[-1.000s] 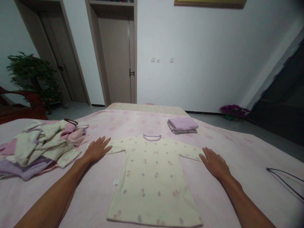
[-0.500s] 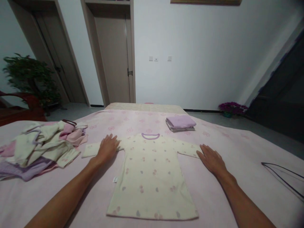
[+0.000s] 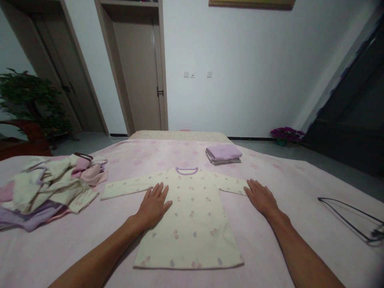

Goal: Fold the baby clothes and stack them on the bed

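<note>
A cream long-sleeved child's shirt (image 3: 195, 216) with a purple collar and small printed shapes lies spread flat, neck away from me. My left hand (image 3: 154, 206) rests open on its left side, just below the armpit, fingers pointing away and thumb apart. The shirt's left sleeve stretches out straight beyond that hand. My right hand (image 3: 261, 197) lies open at the end of the right sleeve, its fingertips touching the sleeve and covering the cuff. Neither hand grips the fabric.
A pink flowered cloth (image 3: 270, 240) covers the surface. Crumpled clothes (image 3: 54, 184) are heaped at the left. Folded purple clothing (image 3: 223, 154) sits in a small stack beyond the shirt. At the right edge lies a black wire hanger (image 3: 342, 216). Doors, plants and a wall stand behind.
My left hand has moved right and nearer, from the left sleeve onto the shirt's side, uncovering the sleeve. My right hand stays by the right cuff. The view has shifted slightly.
</note>
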Action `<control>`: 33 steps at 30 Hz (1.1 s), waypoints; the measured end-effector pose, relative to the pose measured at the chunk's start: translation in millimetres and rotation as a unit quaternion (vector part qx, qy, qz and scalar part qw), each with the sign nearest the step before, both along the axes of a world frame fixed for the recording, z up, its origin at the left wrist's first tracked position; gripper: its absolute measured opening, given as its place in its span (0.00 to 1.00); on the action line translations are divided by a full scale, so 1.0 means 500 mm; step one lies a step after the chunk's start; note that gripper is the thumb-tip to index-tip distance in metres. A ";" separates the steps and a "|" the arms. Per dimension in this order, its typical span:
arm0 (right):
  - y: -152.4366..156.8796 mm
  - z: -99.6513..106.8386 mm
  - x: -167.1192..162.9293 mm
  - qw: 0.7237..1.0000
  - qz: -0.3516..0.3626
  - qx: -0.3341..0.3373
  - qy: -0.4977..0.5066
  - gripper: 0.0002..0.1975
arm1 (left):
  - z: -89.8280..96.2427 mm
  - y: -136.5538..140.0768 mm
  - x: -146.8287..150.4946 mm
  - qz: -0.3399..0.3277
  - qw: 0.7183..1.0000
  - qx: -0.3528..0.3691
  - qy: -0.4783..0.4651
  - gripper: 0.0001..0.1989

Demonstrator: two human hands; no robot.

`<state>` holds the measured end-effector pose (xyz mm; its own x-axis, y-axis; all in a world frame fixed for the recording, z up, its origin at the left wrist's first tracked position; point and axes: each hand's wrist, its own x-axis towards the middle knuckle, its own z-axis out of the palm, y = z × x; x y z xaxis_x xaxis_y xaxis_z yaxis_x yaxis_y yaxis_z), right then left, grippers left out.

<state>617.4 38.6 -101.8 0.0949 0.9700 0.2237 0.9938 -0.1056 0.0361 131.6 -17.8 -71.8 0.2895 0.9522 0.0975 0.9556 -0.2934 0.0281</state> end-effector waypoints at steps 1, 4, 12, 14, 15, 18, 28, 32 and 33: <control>-0.002 0.000 -0.002 1.000 0.000 0.002 0.000 0.30 | 0.004 -0.002 -0.003 0.003 1.000 0.001 0.002 0.32; -0.008 0.002 -0.008 1.000 0.000 0.009 -0.009 0.29 | 0.022 0.001 -0.001 0.015 1.000 0.000 0.016 0.29; -0.025 0.088 -0.110 0.999 0.023 0.029 0.029 0.29 | 0.062 0.108 0.082 0.046 0.998 0.006 -0.035 0.26; -0.024 0.122 -0.181 0.995 0.066 0.010 0.081 0.31 | 0.050 0.143 0.109 0.060 0.997 0.004 -0.043 0.30; -0.021 0.136 -0.221 0.991 0.093 -0.005 0.096 0.32 | 0.041 0.158 0.121 0.071 0.996 0.002 -0.048 0.31; -0.001 0.156 -0.342 0.979 0.167 -0.047 0.110 0.34 | 0.011 0.188 0.144 0.112 0.992 0.000 -0.056 0.34; 0.070 0.069 -0.474 0.980 0.103 -0.116 0.121 0.37 | -0.028 0.199 0.133 0.123 0.991 0.023 -0.055 0.35; 0.048 0.054 -0.444 0.984 0.130 -0.067 0.104 0.37 | -0.026 0.183 0.119 0.094 0.993 0.041 -0.052 0.32; 0.044 0.052 -0.437 0.984 0.133 -0.060 0.101 0.37 | -0.025 0.178 0.114 0.086 0.994 0.046 -0.051 0.31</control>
